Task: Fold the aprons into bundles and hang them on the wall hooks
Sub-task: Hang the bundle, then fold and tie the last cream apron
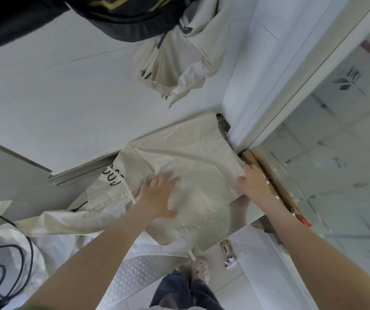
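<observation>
Flat apron [190, 157]: beige woven cloth, creased and slightly shiny, spread as a rough rectangle at the centre of the view; black lettering shows on its 9 o'clock part, and a narrow tape strap [130, 193] curves beside it.
Left hand [157, 198]: lies palm-down on the apron's middle, fingers straight and spread, pressing the cloth flat.
Right hand [254, 181]: at the apron's 3 o'clock edge, fingers and thumb curled in, pinching that edge.
Hanging apron [175, 63]: at 12 o'clock, the same beige cloth gathered into a loose, crumpled bundle with dark trim, hanging against the wall [56, 86], which is smooth, pale and panelled.
Dark fabric [121, 16]: black, with gold stripes, draped along the top edge just beside the hanging bundle.
Cardboard tubes [258, 159]: brown and cylindrical, just beyond the right hand.
Glass panel [336, 153]: reflective, at 3 o'clock.
Cable [26, 249]: thin, black, looped, at 8 o'clock.
Metal sheet [130, 278]: dimpled, silvery, at 6 o'clock.
</observation>
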{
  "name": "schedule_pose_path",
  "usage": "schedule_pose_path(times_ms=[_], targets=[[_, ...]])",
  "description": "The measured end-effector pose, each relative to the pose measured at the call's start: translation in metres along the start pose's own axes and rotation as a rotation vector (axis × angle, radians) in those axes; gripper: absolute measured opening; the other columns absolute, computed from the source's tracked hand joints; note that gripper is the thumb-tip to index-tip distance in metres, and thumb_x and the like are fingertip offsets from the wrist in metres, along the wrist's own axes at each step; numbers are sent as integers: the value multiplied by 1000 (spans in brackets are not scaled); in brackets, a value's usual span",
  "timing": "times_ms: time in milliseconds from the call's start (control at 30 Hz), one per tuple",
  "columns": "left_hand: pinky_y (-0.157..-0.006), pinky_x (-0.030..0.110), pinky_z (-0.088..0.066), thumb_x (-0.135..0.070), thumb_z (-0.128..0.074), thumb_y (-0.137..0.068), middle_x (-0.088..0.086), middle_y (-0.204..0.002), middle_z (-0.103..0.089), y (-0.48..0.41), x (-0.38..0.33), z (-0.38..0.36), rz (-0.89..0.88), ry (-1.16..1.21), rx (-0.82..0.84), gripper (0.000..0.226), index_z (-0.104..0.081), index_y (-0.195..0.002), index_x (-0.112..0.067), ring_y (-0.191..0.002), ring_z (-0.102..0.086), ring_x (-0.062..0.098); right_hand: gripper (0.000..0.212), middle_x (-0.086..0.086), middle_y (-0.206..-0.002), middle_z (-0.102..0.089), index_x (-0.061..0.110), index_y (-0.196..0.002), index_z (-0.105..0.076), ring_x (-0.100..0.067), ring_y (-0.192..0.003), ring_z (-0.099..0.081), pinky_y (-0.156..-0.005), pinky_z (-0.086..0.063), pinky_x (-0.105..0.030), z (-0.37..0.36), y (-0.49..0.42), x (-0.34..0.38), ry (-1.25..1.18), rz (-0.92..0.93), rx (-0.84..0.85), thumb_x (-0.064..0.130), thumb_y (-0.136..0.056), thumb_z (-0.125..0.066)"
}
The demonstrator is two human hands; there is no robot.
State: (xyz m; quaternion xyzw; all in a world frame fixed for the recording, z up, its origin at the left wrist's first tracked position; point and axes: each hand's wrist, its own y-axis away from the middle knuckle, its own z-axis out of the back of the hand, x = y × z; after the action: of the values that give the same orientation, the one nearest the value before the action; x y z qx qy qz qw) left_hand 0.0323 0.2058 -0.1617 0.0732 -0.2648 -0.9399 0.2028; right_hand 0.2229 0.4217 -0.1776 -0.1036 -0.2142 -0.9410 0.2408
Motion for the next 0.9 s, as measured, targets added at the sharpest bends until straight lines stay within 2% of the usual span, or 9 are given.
schedule_pose_path(times_ms=[67, 133, 233, 333, 467, 633, 700, 800, 900], targets=[[-105, 44, -34, -50, -64, -81, 9, -142, -24, -3, -4, 0, 69, 92, -48, 92, -10, -149, -20, -134, -26, 29, 5, -12, -94, -48, 4, -92, -45, -30, -90, -46, -65, -29, -31, 2, 2, 0, -66, -9, -21, 7, -89, -47], [-104, 42, -37, -41, -65, -85, 9, -142, -25, -8, -7, 5, 115, 164, -81, 83, -15, -146, -17, -132, -29, 30, 3, -10, -88, -50, 6, -94, -44, -29, -83, -48, -59, -28, -30, 4, 3, 2, -43, 14, -25, 7, -91, -45], [-106, 47, -35, -50, -72, -75, 9, -146, -18, -9, -11, 6, 132, 181, 11, 103, -7, -149, -21, -135, -24, 32, 6, -6, -75, -50, 7, -97, -45, -28, -75, -48, -57, -29, -31, 4, 9, 3, -20, 48, -10, 4, -92, -43], [-105, 46, -34, -58, -77, -64, 10, -148, -13, 0, -12, -3, 152, -12, 67, 122, 3, -150, -22, -138, -19, 31, 8, -1, -62, -39, 10, -94, -41, -29, -69, -47, -56, -31, -31, 0, 17, 6, -2, 70, 9, 3, -92, -42], [-108, 43, -30, -55, -78, -67, 13, -151, -7, 5, 0, -7, 185, -217, 142, 127, 12, -150, -18, -141, -14, 31, 15, -3, -70, -45, 11, -107, -47, -25, -70, -48, -54, -30, -31, -3, 28, 10, 17, 96, 57, 6, -93, -42], [-110, 38, -28, -53, -78, -68, 13, -152, -6, 20, 29, -10, 209, -357, 184, 130, 17, -149, -15, -141, -14, 29, 11, -7, -78, -54, 14, -81, -45, -27, -78, -53, -59, -35, -31, -5, 51, 21, -160, 113, 216, 7, -88, -49], [-111, 37, -27, -54, -80, -64, 10, -151, -8, 28, 44, -9, 239, -344, 156, 132, 14, -149, -16, -140, -17, 26, 8, -8, -81, -57, 11, -81, -48, -27, -80, -55, -62, -37, -31, -10, 58, 25, -162, 151, 275, 11, -89, -51], [-109, 38, -28, -59, -77, -64, 9, -148, -13, 39, 56, -7, 281, -255, 112, 126, 5, -149, -15, -139, -20, 25, 21, 1, -71, -44, 15, -77, -38, -24, -77, -47, -58, -31, -29, -15, 62, 27, -121, 159, 292, 14, -93, -51], [-107, 42, -30, -68, -61, -75, 13, -149, -16, 41, 43, -7, 250, -107, 31, 104, -11, -147, -13, -138, -23, 30, 14, -1, -73, -44, 9, -91, -34, -29, -80, -50, -65, -31, -32, -20, 57, 24, -137, 127, 219, 13, -97, -46]])
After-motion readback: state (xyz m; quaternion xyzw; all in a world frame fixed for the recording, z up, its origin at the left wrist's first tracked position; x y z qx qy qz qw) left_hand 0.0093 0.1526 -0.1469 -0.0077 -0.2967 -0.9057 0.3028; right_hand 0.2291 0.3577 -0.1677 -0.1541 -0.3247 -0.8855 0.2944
